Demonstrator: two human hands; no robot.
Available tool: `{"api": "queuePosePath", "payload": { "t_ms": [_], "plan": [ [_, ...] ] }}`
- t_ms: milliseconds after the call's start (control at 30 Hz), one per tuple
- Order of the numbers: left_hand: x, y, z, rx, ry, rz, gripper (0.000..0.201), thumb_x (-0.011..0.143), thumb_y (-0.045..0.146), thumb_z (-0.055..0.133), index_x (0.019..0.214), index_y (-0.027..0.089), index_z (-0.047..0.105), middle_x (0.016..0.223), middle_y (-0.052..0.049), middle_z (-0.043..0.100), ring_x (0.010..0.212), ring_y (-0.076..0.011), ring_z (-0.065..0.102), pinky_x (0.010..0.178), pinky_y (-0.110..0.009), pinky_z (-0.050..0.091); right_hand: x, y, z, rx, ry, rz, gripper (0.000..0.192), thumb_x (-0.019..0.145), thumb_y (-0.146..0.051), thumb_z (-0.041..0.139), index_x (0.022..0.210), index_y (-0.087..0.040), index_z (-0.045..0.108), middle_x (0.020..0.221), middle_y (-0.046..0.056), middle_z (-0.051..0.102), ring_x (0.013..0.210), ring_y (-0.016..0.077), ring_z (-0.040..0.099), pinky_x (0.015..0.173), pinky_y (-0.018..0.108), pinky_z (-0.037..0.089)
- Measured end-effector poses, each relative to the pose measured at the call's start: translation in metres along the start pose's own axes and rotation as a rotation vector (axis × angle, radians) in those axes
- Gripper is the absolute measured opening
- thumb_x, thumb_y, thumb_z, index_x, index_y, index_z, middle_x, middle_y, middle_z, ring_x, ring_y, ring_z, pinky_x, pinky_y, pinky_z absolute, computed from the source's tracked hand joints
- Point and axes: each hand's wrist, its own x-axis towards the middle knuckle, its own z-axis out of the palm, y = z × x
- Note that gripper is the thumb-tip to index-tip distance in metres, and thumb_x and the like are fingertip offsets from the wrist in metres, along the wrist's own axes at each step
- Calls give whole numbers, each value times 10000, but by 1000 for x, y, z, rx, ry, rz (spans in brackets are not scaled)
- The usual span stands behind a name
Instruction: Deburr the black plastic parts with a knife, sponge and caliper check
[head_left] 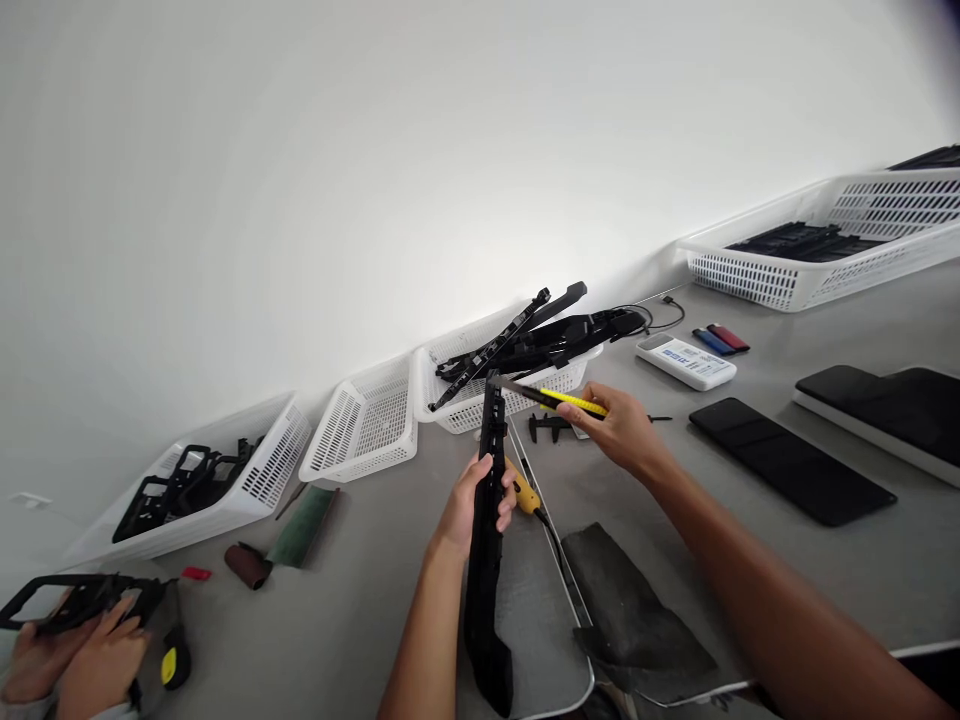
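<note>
Wrapped around a long black plastic part (489,560), my left hand (472,505) holds it roughly upright over the table. My right hand (615,425) grips a yellow and black utility knife (562,399). The knife's blade points left and lies against or very near the upper end of the part; I cannot tell if they touch. Behind the left hand, a yellow-handled tool (527,492) with a black cord rests on the table. A black caliper (551,426) lies partly hidden behind the knife and right hand.
White baskets hold black parts, one at the centre (465,415) and one at far right (817,285). A co-worker's hands (97,655) hold a black frame at lower left. A dark cloth-like sheet (630,610), a white device (686,362) and black panels (791,460) lie right.
</note>
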Motion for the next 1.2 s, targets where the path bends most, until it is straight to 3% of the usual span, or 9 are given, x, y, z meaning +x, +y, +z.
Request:
{"api": "queuePosePath", "payload": {
  "t_ms": [67, 133, 300, 467, 667, 833, 1033, 1200],
  "plan": [
    [0, 0, 2, 16, 2, -16, 493, 896, 577, 753, 1168, 216, 556, 845, 32, 531, 514, -72, 484, 359, -168, 429, -1, -1, 2, -13, -126, -37, 664, 836, -867, 618, 689, -225, 537, 613, -4, 550, 582, 160, 459, 547, 286, 297],
    [0, 0, 2, 27, 1, -29, 469, 889, 578, 760, 1092, 217, 540, 845, 33, 532, 516, -70, 489, 359, -166, 435, -2, 0, 5, -57, -163, -35, 652, 828, -855, 636, 685, -226, 545, 626, 5, 584, 585, 165, 471, 555, 291, 299],
    [2, -4, 0, 62, 2, -40, 439, 892, 553, 765, 1012, 218, 509, 834, 37, 534, 507, -67, 495, 356, -164, 442, -1, 5, 5, -145, 64, 35, 619, 853, -831, 608, 693, -243, 504, 575, 0, 547, 539, 164, 432, 538, 301, 264],
    [3, -8, -1, 86, 8, -57, 429, 900, 552, 756, 991, 213, 511, 853, 29, 540, 510, -67, 494, 350, -169, 440, 0, 9, 5, -121, -45, -2, 634, 849, -813, 623, 638, -244, 439, 565, -13, 497, 556, 156, 421, 546, 298, 262],
    [2, -7, 1, 87, -3, -69, 440, 899, 553, 763, 984, 216, 494, 849, 35, 540, 514, -66, 499, 354, -167, 450, 2, 12, 5, -179, 109, 86, 569, 866, -754, 626, 671, -253, 439, 560, -17, 485, 540, 156, 398, 529, 303, 243],
    [3, -8, 1, 84, 15, -81, 443, 896, 559, 764, 998, 215, 504, 844, 37, 541, 504, -65, 496, 348, -167, 439, 1, 11, 5, -119, -4, 62, 580, 858, -764, 632, 666, -249, 444, 567, -18, 493, 550, 153, 419, 533, 295, 261],
    [3, -8, 1, 83, -3, -73, 433, 900, 542, 764, 1035, 214, 515, 845, 35, 542, 512, -72, 501, 351, -172, 454, 3, 15, 5, -172, 136, 121, 565, 866, -749, 619, 664, -256, 428, 552, -12, 485, 545, 161, 410, 525, 303, 253],
    [2, -8, 1, 83, 10, -73, 437, 899, 552, 762, 1031, 211, 523, 858, 30, 548, 516, -70, 503, 360, -175, 472, 3, 15, 7, -82, 12, 76, 590, 851, -778, 622, 661, -247, 449, 568, -17, 494, 555, 160, 439, 536, 298, 283]
  ]
}}
